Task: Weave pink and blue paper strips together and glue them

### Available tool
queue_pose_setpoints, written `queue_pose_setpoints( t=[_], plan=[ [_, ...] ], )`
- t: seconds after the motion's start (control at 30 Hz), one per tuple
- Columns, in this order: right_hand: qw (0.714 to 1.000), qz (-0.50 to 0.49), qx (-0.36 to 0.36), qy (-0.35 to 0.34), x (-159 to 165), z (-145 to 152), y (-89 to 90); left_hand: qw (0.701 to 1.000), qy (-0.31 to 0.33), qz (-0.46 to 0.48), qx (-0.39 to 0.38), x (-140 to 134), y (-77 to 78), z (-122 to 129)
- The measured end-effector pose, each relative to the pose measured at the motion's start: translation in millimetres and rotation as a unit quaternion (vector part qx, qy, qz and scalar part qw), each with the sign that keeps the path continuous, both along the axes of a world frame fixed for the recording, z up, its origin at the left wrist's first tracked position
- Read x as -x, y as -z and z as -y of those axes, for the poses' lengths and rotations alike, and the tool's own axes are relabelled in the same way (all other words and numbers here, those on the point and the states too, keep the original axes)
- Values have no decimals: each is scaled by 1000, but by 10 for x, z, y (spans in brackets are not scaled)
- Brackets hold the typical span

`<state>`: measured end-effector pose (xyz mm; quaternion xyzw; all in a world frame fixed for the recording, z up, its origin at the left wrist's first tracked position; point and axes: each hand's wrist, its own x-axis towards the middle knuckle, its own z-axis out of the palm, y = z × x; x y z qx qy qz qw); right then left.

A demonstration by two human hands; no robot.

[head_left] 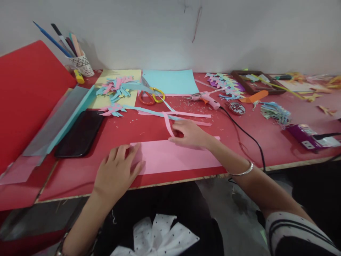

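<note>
A wide pink paper sheet (170, 158) lies flat near the front edge of the red table. My left hand (117, 165) rests on its left end, fingers spread. Over the sheet's far edge my right hand (190, 133) pinches a narrow pink paper strip (167, 122), which curls up from the fingertips. Just beyond lie more pink and blue paper strips (151, 111), partly overlapping. Scissors (151, 96) with red and yellow handles lie behind them, beside a heap of fringed paper pieces (119, 87).
A black phone (80, 135) and folded papers (66, 117) lie left. A pen cup (83, 64) stands at the wall. Right are a pink glue gun (205, 98) with its cable, a round tin (237, 108), a brown tray (277, 91) and a purple power strip (303, 137).
</note>
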<state>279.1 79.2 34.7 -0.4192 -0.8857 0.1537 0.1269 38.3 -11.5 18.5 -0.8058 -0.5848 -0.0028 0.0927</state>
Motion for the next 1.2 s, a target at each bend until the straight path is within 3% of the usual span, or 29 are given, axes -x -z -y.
queue_pose_setpoints(
  t=[0.17, 0.27, 0.4, 0.57, 0.73, 1.2],
  plan=[
    [999, 42, -19, -24, 50, 139, -27, 998, 39, 6, -46, 143, 0, -15],
    [999, 39, -14, -33, 122, 171, -37, 991, 107, 40, -71, -16, -27, -31],
    [997, 58, -24, -37, 207, 210, -47, 978, 186, 90, -1, -329, 36, -29],
    [992, 105, -62, -25, 246, 255, -25, 975, 169, 145, -3, -408, 147, -5],
    [987, 136, -81, -15, 267, 269, -1, 974, 164, 155, 6, -366, 147, -9],
    [999, 43, 8, 0, 254, 171, 51, 973, 160, 165, 14, -310, 159, -2]
  ],
)
